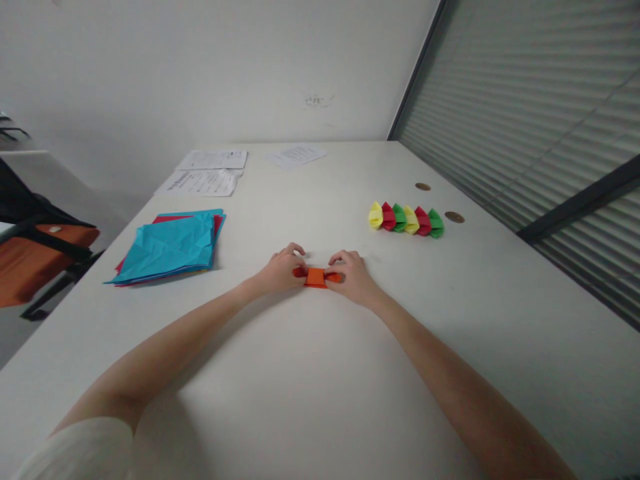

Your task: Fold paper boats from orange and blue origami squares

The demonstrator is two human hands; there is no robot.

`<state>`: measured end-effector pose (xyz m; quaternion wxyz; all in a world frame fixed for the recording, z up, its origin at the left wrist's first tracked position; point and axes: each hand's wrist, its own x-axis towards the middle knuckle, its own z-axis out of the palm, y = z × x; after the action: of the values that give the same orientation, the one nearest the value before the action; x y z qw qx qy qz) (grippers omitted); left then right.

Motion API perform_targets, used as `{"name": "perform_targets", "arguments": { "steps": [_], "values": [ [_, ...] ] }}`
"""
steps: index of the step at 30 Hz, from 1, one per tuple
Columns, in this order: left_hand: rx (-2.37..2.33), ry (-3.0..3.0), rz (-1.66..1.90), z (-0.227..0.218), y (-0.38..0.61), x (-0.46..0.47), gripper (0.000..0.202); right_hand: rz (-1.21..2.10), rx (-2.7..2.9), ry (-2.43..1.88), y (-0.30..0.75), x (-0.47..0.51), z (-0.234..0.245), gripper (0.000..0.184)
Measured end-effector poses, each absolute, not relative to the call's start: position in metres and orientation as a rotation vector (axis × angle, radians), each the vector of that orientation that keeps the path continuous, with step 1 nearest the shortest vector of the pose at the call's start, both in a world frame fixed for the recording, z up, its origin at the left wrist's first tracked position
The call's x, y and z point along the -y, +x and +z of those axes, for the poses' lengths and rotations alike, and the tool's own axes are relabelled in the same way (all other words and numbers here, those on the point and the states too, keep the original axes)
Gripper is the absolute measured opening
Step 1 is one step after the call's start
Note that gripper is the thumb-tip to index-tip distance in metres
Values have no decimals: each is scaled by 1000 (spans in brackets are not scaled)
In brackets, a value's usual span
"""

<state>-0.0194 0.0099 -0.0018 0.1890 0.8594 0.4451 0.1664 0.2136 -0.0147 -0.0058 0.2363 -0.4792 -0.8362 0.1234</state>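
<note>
A small piece of folded orange paper (315,277) lies at the middle of the white table (300,373). Its centre is a flat square band, and its two ends pass under my fingers. My left hand (284,269) pinches the left end between thumb and fingers. On the opposite side, my right hand (353,276) grips the right end the same way. Parts of both ends are hidden by my fingertips. To the right, several folded paper bows (406,220) in yellow, red and green lie overlapping in a row.
A stack of coloured paper sheets, blue on top (170,245), lies at the left. Printed sheets (205,181) and another paper (299,156) lie at the back near the wall. Two round brown discs (455,217) sit near the right edge. An orange chair (45,260) stands left of the table.
</note>
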Motion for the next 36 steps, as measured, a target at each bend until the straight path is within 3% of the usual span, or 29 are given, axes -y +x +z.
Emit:
{"name": "perform_targets", "arguments": {
  "steps": [36],
  "values": [
    [-1394,2420,406,10,-18,-3,23,253,2350,-1432,212,21,7,17]
  ]
}}
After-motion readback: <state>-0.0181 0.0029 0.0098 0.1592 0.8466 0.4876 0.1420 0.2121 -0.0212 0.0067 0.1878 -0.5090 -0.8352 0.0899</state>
